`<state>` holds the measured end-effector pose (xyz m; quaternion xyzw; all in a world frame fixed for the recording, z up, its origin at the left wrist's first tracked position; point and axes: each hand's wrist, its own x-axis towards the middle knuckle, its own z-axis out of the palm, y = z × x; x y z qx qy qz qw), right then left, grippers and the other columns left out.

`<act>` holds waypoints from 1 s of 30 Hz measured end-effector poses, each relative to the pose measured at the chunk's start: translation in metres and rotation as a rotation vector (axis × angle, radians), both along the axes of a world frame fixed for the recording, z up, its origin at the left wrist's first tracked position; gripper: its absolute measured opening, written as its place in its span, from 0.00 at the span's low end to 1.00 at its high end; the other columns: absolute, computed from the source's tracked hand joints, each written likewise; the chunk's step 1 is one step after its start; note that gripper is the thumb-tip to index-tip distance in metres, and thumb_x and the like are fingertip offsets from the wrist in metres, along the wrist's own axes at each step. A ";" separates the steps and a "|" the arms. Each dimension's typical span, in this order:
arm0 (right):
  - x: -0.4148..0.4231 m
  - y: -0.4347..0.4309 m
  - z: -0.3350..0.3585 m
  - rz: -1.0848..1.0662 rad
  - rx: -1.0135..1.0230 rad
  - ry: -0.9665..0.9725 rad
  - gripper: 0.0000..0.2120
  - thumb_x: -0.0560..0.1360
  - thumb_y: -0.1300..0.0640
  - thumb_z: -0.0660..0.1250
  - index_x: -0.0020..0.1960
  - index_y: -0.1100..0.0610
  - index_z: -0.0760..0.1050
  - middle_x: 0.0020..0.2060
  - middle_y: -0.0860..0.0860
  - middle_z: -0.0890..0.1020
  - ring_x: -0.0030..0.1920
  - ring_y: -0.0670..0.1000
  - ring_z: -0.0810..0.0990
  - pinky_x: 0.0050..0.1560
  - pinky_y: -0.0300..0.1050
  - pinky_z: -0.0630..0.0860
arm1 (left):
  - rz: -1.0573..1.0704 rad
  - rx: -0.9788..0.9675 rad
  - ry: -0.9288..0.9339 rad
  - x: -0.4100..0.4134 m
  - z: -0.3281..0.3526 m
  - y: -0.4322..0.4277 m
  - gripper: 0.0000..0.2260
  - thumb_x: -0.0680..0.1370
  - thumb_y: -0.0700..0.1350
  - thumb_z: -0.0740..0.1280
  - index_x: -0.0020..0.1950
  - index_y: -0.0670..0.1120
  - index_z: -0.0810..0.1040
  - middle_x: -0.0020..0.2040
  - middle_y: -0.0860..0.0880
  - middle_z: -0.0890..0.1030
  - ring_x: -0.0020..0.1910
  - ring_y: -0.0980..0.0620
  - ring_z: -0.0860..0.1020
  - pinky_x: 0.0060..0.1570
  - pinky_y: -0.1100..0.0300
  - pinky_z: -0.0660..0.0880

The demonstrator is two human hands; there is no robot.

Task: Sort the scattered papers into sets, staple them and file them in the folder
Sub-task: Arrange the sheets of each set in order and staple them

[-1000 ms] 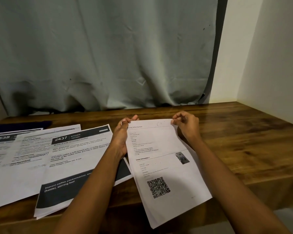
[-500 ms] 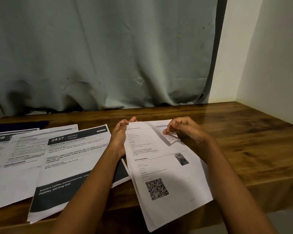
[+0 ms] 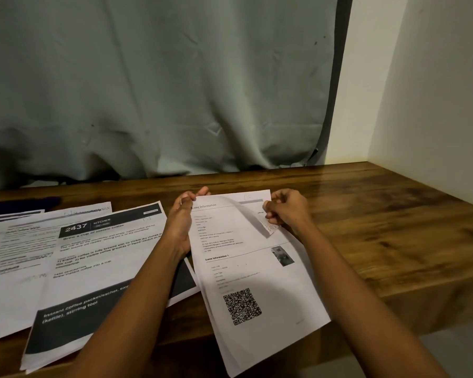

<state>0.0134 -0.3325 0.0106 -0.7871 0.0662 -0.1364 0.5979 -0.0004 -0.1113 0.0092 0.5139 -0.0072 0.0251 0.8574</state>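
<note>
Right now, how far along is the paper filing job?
Early: nothing looks stapled or filed. In hand: left hand and right hand pinch the QR-code set at its top corners, the right curling its top sheet back. Left: stapling, filing, and the 2437 sheet and other papers spread beside it.

Leftmost papers (image 3: 0, 241) cut off by left edge; QR sheet (image 3: 257, 268) fine print illegible.

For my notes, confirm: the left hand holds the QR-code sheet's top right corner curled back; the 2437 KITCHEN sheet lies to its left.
Wrong hand. The head view shows the right hand holding that corner of the QR-code sheet curled back; the left hand pinches the top left corner. The 2437 KITCHEN sheet lies to its left.
</note>
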 end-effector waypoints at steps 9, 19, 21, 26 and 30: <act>0.003 -0.003 0.000 -0.159 -0.224 -0.190 0.02 0.73 0.61 0.71 0.45 0.60 0.79 0.40 0.50 0.79 0.41 0.45 0.75 0.44 0.32 0.69 | 0.016 -0.004 0.009 -0.004 0.002 0.000 0.11 0.84 0.46 0.55 0.43 0.47 0.70 0.57 0.51 0.82 0.54 0.50 0.81 0.51 0.52 0.78; 0.001 -0.011 0.007 -0.090 -0.126 -0.350 0.07 0.74 0.67 0.67 0.46 0.57 0.79 0.41 0.48 0.81 0.43 0.44 0.79 0.47 0.34 0.77 | 0.031 0.005 0.025 -0.003 0.001 0.001 0.13 0.84 0.48 0.53 0.43 0.47 0.69 0.56 0.53 0.83 0.54 0.48 0.81 0.56 0.48 0.77; -0.002 -0.012 0.009 -0.013 -0.028 -0.391 0.06 0.75 0.66 0.67 0.46 0.56 0.78 0.43 0.48 0.81 0.45 0.44 0.80 0.46 0.33 0.77 | 0.033 -0.003 0.029 -0.004 0.002 0.001 0.13 0.84 0.48 0.53 0.43 0.47 0.69 0.55 0.54 0.83 0.53 0.48 0.81 0.55 0.49 0.77; -0.012 -0.022 0.019 0.372 0.247 -0.402 0.01 0.74 0.61 0.68 0.44 0.57 0.78 0.50 0.51 0.83 0.52 0.53 0.80 0.50 0.43 0.78 | 0.036 0.001 0.043 -0.003 0.002 0.001 0.12 0.84 0.48 0.54 0.44 0.47 0.70 0.56 0.53 0.83 0.54 0.48 0.81 0.54 0.49 0.77; -0.020 -0.021 0.020 0.607 0.334 -0.243 0.16 0.71 0.43 0.65 0.36 0.55 0.80 0.40 0.53 0.84 0.42 0.52 0.79 0.41 0.42 0.74 | 0.026 0.010 0.041 -0.002 0.001 0.001 0.12 0.84 0.48 0.54 0.43 0.47 0.69 0.56 0.53 0.83 0.55 0.47 0.80 0.57 0.48 0.77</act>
